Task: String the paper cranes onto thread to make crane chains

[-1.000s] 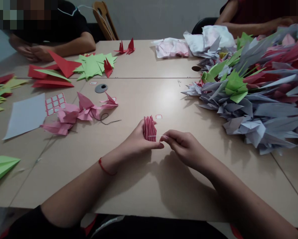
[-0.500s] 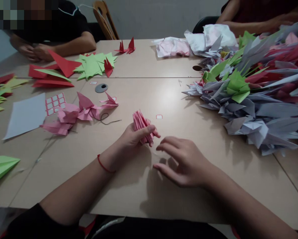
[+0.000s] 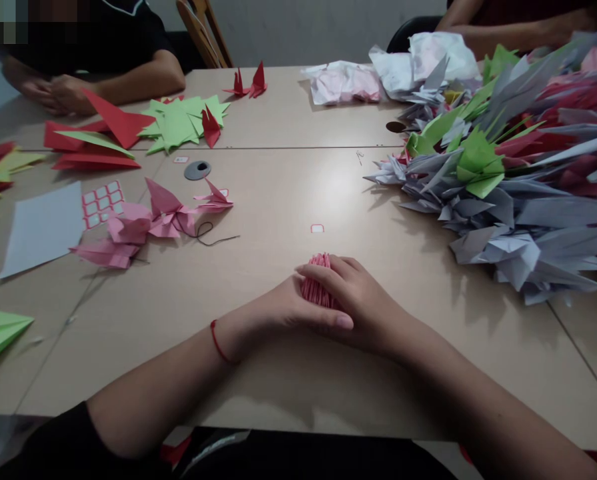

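A thick stack of folded pink paper [image 3: 318,285] is held between both hands above the table, its layered edges showing. My left hand [image 3: 303,308] grips it from the left, thumb across the near side. Over its top and right side wraps my right hand [image 3: 361,293], so part of the stack is hidden. Beyond the hands a small red-edged label [image 3: 317,229] lies on the table. Several pink paper cranes [image 3: 166,215] stand to the left, with a dark thread [image 3: 206,235] beside them.
A big heap of grey, red and green folded paper [image 3: 508,193] covers the right side. White bags [image 3: 348,83] lie at the back. Red pieces [image 3: 96,143], green pieces [image 3: 176,123] and a white sheet [image 3: 43,227] lie left. Two other people sit across the table.
My right hand has moved in from beside the stack and closed over it. My left hand and the pink stack have shifted right and nearer. The view has tilted slightly.
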A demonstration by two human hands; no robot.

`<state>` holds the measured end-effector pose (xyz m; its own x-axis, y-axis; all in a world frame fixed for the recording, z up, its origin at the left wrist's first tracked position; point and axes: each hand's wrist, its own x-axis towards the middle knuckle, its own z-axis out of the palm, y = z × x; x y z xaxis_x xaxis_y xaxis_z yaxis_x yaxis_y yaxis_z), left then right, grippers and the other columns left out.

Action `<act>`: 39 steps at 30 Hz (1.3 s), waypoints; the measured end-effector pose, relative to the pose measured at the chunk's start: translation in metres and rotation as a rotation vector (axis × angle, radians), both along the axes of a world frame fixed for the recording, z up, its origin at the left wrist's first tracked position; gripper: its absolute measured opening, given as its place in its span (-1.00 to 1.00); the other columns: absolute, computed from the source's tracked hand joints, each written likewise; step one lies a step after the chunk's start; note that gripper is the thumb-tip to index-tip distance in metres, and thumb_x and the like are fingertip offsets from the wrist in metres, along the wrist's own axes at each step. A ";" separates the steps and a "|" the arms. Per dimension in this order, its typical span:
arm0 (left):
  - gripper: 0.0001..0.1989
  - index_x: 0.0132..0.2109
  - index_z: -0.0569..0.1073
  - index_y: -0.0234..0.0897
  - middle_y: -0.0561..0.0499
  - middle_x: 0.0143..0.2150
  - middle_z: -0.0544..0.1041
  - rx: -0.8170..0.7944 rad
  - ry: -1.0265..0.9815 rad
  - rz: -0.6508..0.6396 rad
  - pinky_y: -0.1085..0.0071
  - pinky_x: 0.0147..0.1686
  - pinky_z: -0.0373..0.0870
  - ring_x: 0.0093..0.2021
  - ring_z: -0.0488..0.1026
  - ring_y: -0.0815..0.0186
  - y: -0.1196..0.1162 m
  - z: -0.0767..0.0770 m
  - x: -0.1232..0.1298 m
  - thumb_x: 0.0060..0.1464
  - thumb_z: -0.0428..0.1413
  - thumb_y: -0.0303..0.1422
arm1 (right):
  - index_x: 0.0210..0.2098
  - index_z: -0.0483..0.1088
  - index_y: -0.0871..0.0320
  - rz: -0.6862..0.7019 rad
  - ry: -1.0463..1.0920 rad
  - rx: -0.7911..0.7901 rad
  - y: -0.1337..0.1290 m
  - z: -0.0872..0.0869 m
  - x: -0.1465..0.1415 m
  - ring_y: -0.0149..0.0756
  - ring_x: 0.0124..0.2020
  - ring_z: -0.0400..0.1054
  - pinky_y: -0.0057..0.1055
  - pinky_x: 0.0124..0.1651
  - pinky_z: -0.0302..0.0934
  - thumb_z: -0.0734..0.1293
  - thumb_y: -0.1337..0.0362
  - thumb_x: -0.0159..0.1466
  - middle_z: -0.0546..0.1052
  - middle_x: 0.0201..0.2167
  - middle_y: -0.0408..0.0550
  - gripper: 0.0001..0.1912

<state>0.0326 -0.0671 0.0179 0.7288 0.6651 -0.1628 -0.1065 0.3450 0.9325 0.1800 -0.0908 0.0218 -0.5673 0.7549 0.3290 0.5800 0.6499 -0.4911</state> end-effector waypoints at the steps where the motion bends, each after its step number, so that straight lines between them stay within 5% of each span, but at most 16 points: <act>1: -0.60 -0.24 0.43 -0.26 0.00 -0.18 0.44 0.033 0.006 0.006 0.28 0.03 0.31 -0.02 0.38 0.20 0.001 0.001 0.000 -0.27 0.37 -0.32 | 0.02 0.25 0.22 -0.008 -0.002 0.009 0.000 -0.001 -0.001 -0.04 -0.20 0.34 -0.07 -0.13 0.25 0.30 0.31 0.11 0.46 -0.18 0.19 -0.54; 6: -0.65 -0.18 0.41 -0.27 -0.01 -0.16 0.43 -0.017 0.056 -0.004 0.34 -0.03 0.33 -0.04 0.38 0.26 0.000 0.005 -0.004 -0.17 0.31 -0.43 | 0.20 0.06 0.18 -0.037 0.051 0.003 0.000 -0.008 -0.001 0.02 -0.10 0.33 0.00 -0.07 0.22 0.31 0.33 0.15 0.41 -0.06 0.24 -0.35; 10: -0.76 -0.36 0.35 -0.31 0.10 -0.45 0.38 -0.148 -0.062 0.001 0.52 -0.43 0.31 -0.43 0.36 0.46 0.001 0.001 -0.005 -0.15 0.28 -0.48 | 0.32 -0.46 0.03 0.043 0.282 -0.143 -0.001 -0.008 0.005 0.02 0.16 0.16 -0.02 0.08 0.19 0.44 0.16 0.08 0.14 0.20 0.25 0.14; 12: -0.70 -0.48 0.22 -0.29 0.18 -0.58 0.27 -0.227 -0.136 0.039 0.56 -0.61 0.17 -0.61 0.23 0.54 0.002 -0.001 -0.006 -0.18 0.26 -0.52 | 0.32 -0.51 0.00 0.045 0.353 -0.195 -0.001 -0.006 0.008 0.00 0.21 0.11 -0.01 0.13 0.17 0.48 0.14 0.04 0.07 0.23 0.23 0.21; 22: -0.74 -0.51 0.13 -0.25 0.22 -0.69 0.14 -0.393 -0.226 0.209 0.58 -0.75 -0.13 -0.72 0.04 0.54 0.008 0.006 -0.006 -0.27 0.09 -0.59 | 0.30 -0.26 -0.01 -0.079 0.412 -0.138 -0.001 -0.011 0.002 -0.10 0.12 0.20 -0.07 0.15 0.17 0.40 0.25 0.15 0.20 0.12 0.14 -0.08; 25: -0.76 -0.47 0.19 -0.26 0.20 -0.65 0.20 -0.392 -0.195 0.291 0.60 -0.70 0.03 -0.67 0.15 0.53 0.017 0.004 0.002 -0.24 0.13 -0.57 | 0.21 -0.08 0.07 -0.228 0.447 -0.101 0.004 -0.015 0.002 -0.18 -0.02 0.29 -0.17 0.00 0.25 0.35 0.25 0.18 0.30 -0.03 0.10 -0.30; 28: -0.78 -0.43 0.26 -0.29 0.17 -0.62 0.27 -0.352 -0.191 0.337 0.56 -0.56 0.19 -0.59 0.26 0.51 0.028 -0.001 0.015 -0.19 0.19 -0.50 | -0.16 0.19 0.14 -0.389 0.358 -0.031 0.012 -0.012 0.003 -0.27 -0.34 0.29 -0.31 -0.29 0.22 0.31 0.16 0.19 0.34 -0.34 -0.05 -0.70; 32: -0.71 -0.49 0.34 -0.36 0.08 -0.58 0.37 -0.307 -0.199 0.301 0.49 -0.49 0.26 -0.56 0.33 0.47 0.039 -0.006 0.028 -0.05 0.22 -0.24 | -0.48 0.15 0.12 -0.345 0.094 -0.097 0.028 -0.007 0.007 -0.38 -0.57 0.12 -0.41 -0.48 -0.01 0.21 0.05 0.24 0.26 -0.60 -0.17 -0.69; 39: -0.80 -0.32 0.49 -0.39 0.03 -0.45 0.50 -0.278 -0.251 0.327 0.42 -0.28 0.37 -0.39 0.46 0.38 0.046 -0.010 0.018 -0.16 0.29 -0.44 | -0.37 0.29 0.17 -0.228 0.160 -0.178 0.040 -0.019 0.017 -0.38 -0.49 0.22 -0.45 -0.41 0.04 0.13 0.22 0.30 0.40 -0.48 -0.09 -0.79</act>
<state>0.0510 -0.0212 0.0080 0.5289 0.8217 -0.2125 -0.4605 0.4881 0.7414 0.1970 -0.0511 0.0028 -0.3284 0.9103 0.2520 0.6070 0.4078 -0.6821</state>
